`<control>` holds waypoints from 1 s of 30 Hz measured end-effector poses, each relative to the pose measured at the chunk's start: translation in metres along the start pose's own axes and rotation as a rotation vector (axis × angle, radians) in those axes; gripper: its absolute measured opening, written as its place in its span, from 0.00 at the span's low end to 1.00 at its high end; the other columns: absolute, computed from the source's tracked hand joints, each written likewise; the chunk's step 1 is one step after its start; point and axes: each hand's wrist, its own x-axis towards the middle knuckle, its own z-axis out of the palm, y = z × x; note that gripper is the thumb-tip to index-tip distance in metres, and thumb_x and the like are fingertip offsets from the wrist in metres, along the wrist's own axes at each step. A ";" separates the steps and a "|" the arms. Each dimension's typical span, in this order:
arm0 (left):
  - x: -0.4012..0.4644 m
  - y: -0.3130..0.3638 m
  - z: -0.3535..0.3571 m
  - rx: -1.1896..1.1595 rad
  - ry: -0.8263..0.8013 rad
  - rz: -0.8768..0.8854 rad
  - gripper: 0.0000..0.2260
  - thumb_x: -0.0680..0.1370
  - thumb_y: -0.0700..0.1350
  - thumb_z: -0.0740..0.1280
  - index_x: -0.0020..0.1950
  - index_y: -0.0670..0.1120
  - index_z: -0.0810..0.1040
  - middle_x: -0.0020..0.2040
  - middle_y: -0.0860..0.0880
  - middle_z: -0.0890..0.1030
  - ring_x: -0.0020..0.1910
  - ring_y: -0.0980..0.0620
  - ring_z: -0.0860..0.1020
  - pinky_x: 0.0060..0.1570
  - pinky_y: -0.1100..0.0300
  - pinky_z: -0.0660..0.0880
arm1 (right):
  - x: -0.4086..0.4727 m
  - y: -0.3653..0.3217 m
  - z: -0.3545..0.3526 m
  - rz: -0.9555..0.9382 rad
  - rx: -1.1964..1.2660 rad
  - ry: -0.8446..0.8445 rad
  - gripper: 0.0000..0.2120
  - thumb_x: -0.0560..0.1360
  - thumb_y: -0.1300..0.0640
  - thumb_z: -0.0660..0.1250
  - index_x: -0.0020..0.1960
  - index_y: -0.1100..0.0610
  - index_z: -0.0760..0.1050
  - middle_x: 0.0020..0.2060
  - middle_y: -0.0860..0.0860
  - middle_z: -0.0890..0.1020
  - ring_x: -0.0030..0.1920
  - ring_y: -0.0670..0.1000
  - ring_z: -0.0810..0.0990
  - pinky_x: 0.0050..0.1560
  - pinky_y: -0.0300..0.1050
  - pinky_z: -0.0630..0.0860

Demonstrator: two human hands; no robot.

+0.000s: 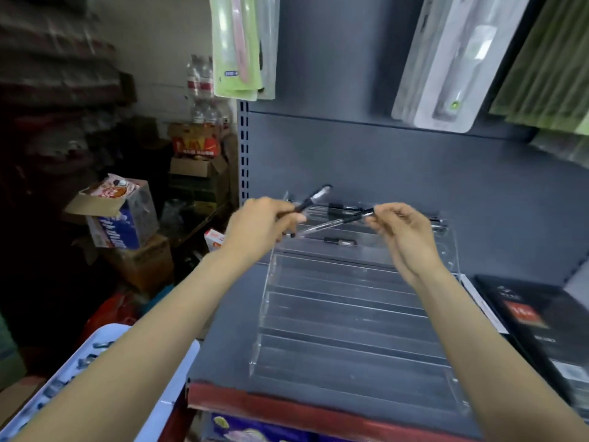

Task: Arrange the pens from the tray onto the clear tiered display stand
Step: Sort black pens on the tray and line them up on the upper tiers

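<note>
Over the far tiers of the clear stand (pixel 353 314), both hands work high up. Left hand (pixel 261 226) pinches one pen (pixel 314 199), its pale end tilted up and away. Right hand (pixel 403 231) pinches a second pen (pixel 334 222) by its dark end, clear barrel slanting down-left toward the left hand. Other pens lie on the top tiers already. Tray (pixel 173 393) sits near left, partly hidden by the forearm. Risk, as judged: the held pens cross closely; one could knock the other, or roll off a tier.
</note>
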 end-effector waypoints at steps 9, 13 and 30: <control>0.005 -0.014 0.011 -0.050 -0.086 -0.001 0.10 0.79 0.43 0.61 0.57 0.44 0.79 0.44 0.41 0.77 0.42 0.45 0.75 0.41 0.58 0.67 | 0.027 0.026 -0.005 0.040 -0.496 -0.012 0.08 0.74 0.69 0.65 0.39 0.60 0.74 0.34 0.53 0.80 0.29 0.40 0.81 0.37 0.29 0.77; 0.006 -0.019 0.013 -0.055 -0.101 0.031 0.16 0.80 0.40 0.60 0.67 0.47 0.73 0.41 0.50 0.71 0.41 0.52 0.70 0.40 0.64 0.61 | 0.033 0.030 -0.001 -0.061 -0.935 -0.129 0.03 0.71 0.65 0.71 0.40 0.60 0.79 0.33 0.49 0.80 0.30 0.38 0.78 0.35 0.22 0.70; 0.010 -0.014 0.017 -0.228 -0.102 0.043 0.04 0.76 0.42 0.68 0.49 0.48 0.80 0.38 0.60 0.78 0.36 0.63 0.76 0.38 0.75 0.71 | 0.015 0.010 0.013 0.047 -0.505 -0.274 0.11 0.74 0.64 0.67 0.56 0.58 0.78 0.41 0.51 0.82 0.39 0.45 0.82 0.42 0.31 0.76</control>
